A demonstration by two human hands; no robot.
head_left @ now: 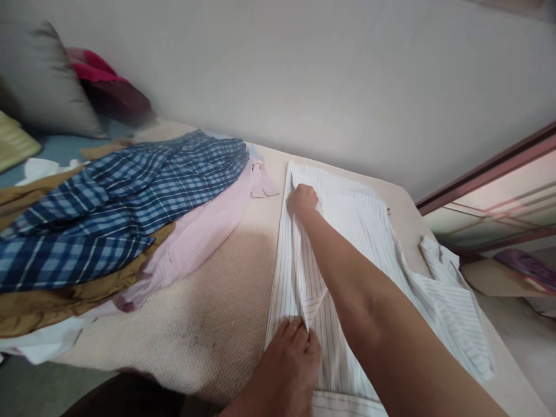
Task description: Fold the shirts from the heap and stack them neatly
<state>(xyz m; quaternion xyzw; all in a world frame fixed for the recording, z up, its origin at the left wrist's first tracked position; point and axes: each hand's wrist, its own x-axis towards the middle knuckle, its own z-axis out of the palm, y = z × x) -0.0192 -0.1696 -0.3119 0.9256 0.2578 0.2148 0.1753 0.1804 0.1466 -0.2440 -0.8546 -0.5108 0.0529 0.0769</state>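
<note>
A white cotton shirt with thin dark stripes lies spread out on a long, flat top covered in bumpy beige cloth. It is on the right part of the top, in front of the person. One sleeve is bent and lies off to the right, near the edge.

The left hand is at the near part of the shirt. Its thumb and fingers pinch the long front edge of the cloth. The right hand is farther away, close to the shirt's far end. Its fingers are curled up tight on the same front strip, and the cloth is bunched under them. The right arm reaches across over the shirt.

To the left is a messy pile of clothes. A blue checked shirt with white lines is on top. A pale pink shirt with thin stripes and a mustard-brown cloth stick out from under it. Behind the pile, a plump grey pillow leans near a plain pale wall. A folded yellow cloth sits at the far left.
</note>
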